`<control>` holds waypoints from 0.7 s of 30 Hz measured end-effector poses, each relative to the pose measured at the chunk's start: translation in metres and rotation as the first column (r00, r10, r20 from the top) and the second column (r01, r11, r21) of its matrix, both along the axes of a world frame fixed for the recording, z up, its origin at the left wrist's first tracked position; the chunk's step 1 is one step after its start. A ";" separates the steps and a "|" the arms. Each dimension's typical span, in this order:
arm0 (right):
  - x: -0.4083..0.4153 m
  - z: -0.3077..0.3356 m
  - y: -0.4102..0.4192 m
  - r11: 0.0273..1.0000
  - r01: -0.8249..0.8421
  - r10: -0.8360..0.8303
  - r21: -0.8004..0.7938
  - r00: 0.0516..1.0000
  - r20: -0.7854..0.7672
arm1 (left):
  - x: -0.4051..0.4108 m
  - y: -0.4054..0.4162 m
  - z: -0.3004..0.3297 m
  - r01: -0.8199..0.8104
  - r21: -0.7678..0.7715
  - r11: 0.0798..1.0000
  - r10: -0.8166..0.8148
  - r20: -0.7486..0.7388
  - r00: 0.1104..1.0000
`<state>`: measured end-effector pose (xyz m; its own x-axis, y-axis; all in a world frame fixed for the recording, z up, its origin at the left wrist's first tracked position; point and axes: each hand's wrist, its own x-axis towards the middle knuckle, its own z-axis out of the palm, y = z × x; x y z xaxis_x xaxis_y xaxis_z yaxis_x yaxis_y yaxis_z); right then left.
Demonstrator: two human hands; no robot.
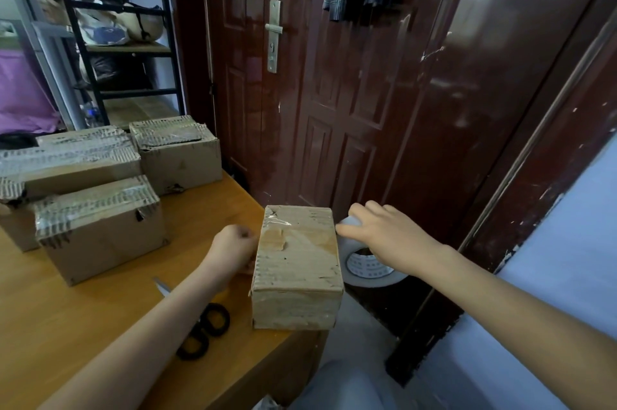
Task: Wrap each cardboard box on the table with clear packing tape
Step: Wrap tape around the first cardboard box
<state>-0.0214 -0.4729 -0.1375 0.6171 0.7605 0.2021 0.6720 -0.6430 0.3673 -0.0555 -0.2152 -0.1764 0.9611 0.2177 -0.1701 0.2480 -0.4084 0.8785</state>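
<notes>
Cardboard box lies lengthwise between the hands: left hand grips its side, right hand grasps the tape roll just beside.

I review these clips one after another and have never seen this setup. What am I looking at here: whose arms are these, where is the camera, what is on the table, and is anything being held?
There is no machine: a person wears one wide-angle camera on the head, looking down at their own bare arms. The left hand presses against the left side of a small cardboard box at the edge of the wooden table; how its fingers lie is hard to tell. The right hand grips a roll of clear tape beside the box's right side, off the table edge. Black-handled scissors lie partly under the left forearm. Three more cardboard boxes stand at the back left, with shiny tape on their tops. Behind is a dark red door.
</notes>
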 end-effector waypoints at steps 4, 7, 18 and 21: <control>-0.008 0.005 0.005 0.999 0.032 -0.032 -0.010 0.998 -0.048 | -0.001 -0.001 0.000 0.063 0.217 0.974 -0.073 0.040 0.996; -0.013 0.011 0.007 0.996 0.085 -0.089 -0.036 0.988 -0.126 | -0.001 0.006 0.004 -0.085 0.209 0.974 0.043 0.196 0.980; -0.013 0.018 0.010 0.989 0.128 -0.141 -0.077 0.968 -0.208 | -0.013 0.020 0.009 0.130 0.474 0.871 -0.362 0.439 0.823; -0.014 0.019 0.011 0.988 0.127 -0.143 -0.091 0.970 -0.199 | -0.010 0.025 0.014 0.113 0.623 0.774 -0.422 0.375 0.826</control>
